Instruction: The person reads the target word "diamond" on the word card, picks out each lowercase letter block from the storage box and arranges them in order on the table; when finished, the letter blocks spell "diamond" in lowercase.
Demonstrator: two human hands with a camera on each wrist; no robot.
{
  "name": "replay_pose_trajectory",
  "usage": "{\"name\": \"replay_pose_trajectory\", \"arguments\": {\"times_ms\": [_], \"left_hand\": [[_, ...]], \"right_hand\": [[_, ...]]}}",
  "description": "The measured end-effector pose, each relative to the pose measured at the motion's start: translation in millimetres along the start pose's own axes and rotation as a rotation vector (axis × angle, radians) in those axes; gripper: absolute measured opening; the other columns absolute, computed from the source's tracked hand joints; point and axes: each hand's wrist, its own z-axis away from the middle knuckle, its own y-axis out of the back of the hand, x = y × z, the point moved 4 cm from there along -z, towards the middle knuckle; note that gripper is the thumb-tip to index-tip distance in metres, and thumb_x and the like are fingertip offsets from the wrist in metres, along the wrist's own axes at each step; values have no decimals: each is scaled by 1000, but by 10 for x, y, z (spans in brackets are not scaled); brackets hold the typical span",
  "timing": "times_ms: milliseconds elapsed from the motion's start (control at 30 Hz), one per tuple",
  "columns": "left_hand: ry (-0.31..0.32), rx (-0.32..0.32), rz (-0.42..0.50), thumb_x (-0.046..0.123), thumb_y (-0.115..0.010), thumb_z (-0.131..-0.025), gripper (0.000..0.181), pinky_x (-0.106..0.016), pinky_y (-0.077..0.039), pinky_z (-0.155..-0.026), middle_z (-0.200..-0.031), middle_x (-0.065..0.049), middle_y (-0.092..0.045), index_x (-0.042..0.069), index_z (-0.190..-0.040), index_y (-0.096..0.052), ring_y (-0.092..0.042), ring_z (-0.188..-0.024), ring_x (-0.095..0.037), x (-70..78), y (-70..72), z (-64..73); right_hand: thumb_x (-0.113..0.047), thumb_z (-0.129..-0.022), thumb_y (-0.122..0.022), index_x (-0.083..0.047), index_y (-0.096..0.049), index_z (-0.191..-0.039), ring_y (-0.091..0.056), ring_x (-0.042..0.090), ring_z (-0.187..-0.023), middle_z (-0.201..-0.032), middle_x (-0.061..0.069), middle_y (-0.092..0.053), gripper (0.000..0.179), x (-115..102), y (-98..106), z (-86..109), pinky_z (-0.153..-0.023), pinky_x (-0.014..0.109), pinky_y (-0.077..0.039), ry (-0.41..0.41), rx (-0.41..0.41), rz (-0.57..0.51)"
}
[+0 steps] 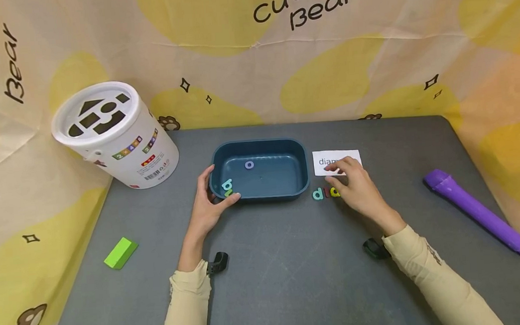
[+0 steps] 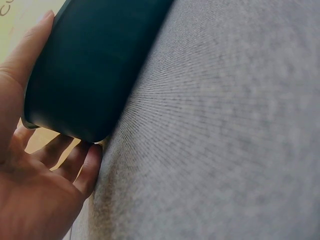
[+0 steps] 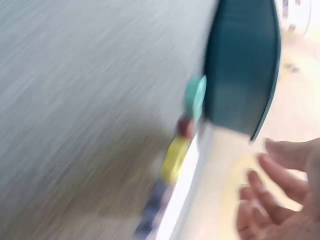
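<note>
My left hand [image 1: 206, 209] holds the near left corner of a dark blue plastic tray [image 1: 262, 199], thumb on the front rim and fingers at its left end. Inside the tray lie a purple ring-shaped letter [image 1: 249, 165], a teal letter b [image 1: 227, 184] and a green letter [image 1: 228, 192]. My right hand [image 1: 357, 188] hovers over a white card [image 1: 322, 169], fingers loosely bent, nothing visible between them. Below the card sit a teal letter d [image 1: 318, 194], a red letter i [image 1: 327, 192] and a yellow letter [image 1: 334, 192]. A blurred dark blue letter [image 3: 152, 205] continues the row; my hand hides it in the head view.
A white bucket [image 1: 159, 149] with a shape-hole lid stands at the back left. A green block [image 1: 121, 253] lies at the left, and a long purple tube [image 1: 481, 212] at the right. Printed yellow cloth [image 1: 237, 93] hangs behind the grey table [image 1: 286, 276].
</note>
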Motion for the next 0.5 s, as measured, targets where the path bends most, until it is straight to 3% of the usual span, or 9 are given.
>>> {"name": "replay_pose_trajectory", "arguments": {"times_ms": [133, 300, 500], "left_hand": [[10, -6, 0, 12, -83, -91, 98, -62, -22, -127, -178, -13, -14, 15, -168, -22, -16, -165, -33, 111, 10, 43], [-2, 7, -7, 14, -84, -90, 100, -63, -22, -128, -178, -10, -14, 21, -168, -22, -15, -165, -31, -40, 18, -15], [-32, 16, -18, 23, -87, -89, 100, -63, -24, -126, -178, -4, -18, 31, -167, -24, -19, -164, -27, -150, 22, -51]], "right_hand": [[-6, -97, -75, -3, -71, -125, -56, 36, -119, -127, 17, -66, 28, -301, -166, -132, -98, 54, -47, 112, -2, -39], [-9, -98, -76, -3, -71, -129, -58, 33, -122, -132, 14, -69, 32, -603, -452, -275, -103, 52, -47, 227, -178, 30], [-15, -101, -74, -9, -64, -145, -59, 30, -138, -147, 11, -64, 46, -768, -780, -445, -111, 52, -50, 162, -332, 74]]}}
